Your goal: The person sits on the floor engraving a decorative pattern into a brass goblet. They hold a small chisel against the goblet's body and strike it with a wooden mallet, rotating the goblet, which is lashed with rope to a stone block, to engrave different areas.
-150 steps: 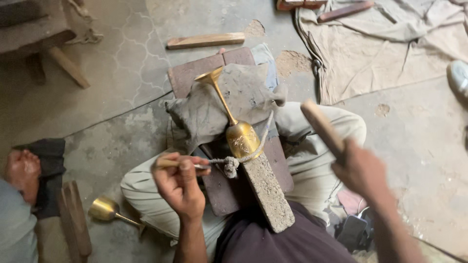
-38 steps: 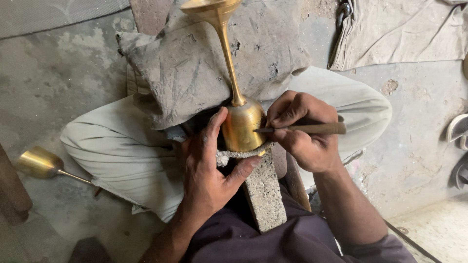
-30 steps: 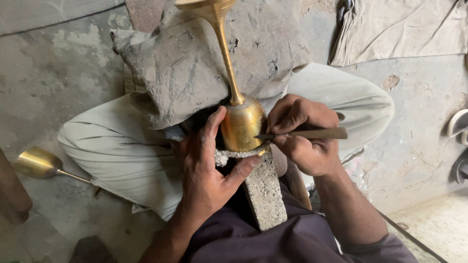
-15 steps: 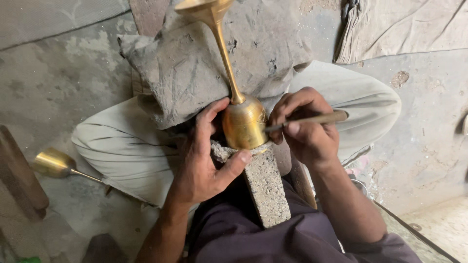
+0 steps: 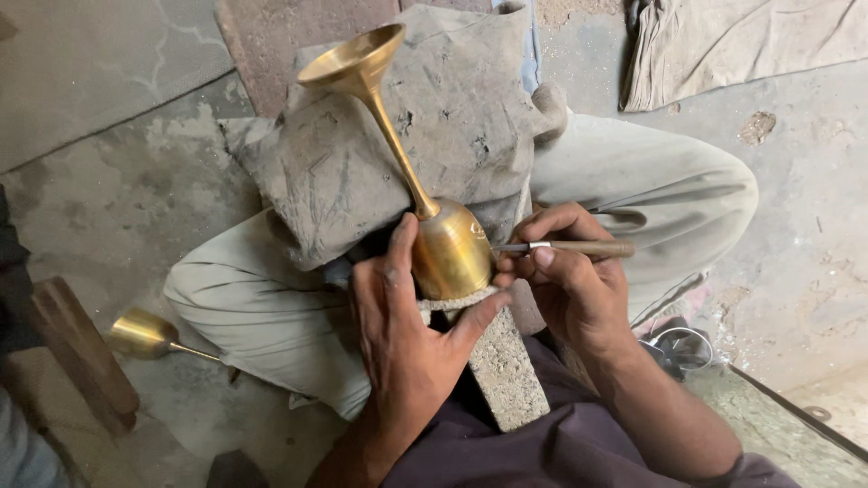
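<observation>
The long-stemmed brass goblet [image 5: 434, 226] lies inverted on the grey stone block [image 5: 502, 361] in the lap, stem slanting up-left, its bowl clasped by the left hand [image 5: 407, 334], while the right hand [image 5: 570, 289] grips a wooden-handled engraving tool [image 5: 570, 246] whose tip meets the bowl's right flank.

The brass goblet [image 5: 449, 248] lies tilted in the lap, bowl on the stone block [image 5: 502, 361], foot pointing away over the folded cloth [image 5: 425, 136]. The left hand [image 5: 407, 334] cups its left side; the right hand [image 5: 570, 289], just right, holds what seems an engraving tool [image 5: 570, 246] against it. A second goblet [image 5: 149, 336] lies on the floor far left.
</observation>
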Tool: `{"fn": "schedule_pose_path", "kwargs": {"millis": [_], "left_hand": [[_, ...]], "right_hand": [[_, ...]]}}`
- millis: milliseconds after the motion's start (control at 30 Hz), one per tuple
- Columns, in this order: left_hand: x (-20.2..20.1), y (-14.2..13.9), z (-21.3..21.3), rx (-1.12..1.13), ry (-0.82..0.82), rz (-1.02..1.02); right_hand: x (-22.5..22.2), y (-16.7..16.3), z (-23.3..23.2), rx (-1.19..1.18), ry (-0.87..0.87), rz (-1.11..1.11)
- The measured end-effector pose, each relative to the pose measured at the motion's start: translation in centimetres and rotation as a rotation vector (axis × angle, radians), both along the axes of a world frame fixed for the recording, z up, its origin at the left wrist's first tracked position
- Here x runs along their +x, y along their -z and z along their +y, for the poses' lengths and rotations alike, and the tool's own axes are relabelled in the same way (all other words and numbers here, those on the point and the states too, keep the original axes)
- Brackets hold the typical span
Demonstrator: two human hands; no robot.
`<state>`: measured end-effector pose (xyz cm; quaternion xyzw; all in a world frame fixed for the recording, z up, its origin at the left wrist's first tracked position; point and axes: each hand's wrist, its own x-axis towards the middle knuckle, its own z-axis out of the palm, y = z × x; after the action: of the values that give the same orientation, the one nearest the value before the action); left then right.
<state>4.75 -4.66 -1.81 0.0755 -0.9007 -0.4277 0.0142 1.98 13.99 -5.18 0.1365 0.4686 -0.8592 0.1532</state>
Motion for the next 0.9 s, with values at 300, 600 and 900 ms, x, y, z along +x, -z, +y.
{"fn": "schedule_pose_path", "kwargs": {"millis": [300,600,900], "left_hand": [[-0.8,2.1,-3.3,0.303,0.193,-0.017],[0.7,2.3,-1.7,0.310,0.042,-0.087],[1.6,3.5,-1.6,0.253,0.082,0.009]], "right_hand": [[-0.8,0.1,-0.8,-0.053,-0.014,0.021],[-1.0,0.1,-1.3,-0.007,0.070,-0.009],[-1.9,0.8,-1.7,-0.071,0.032,0.061]]}}
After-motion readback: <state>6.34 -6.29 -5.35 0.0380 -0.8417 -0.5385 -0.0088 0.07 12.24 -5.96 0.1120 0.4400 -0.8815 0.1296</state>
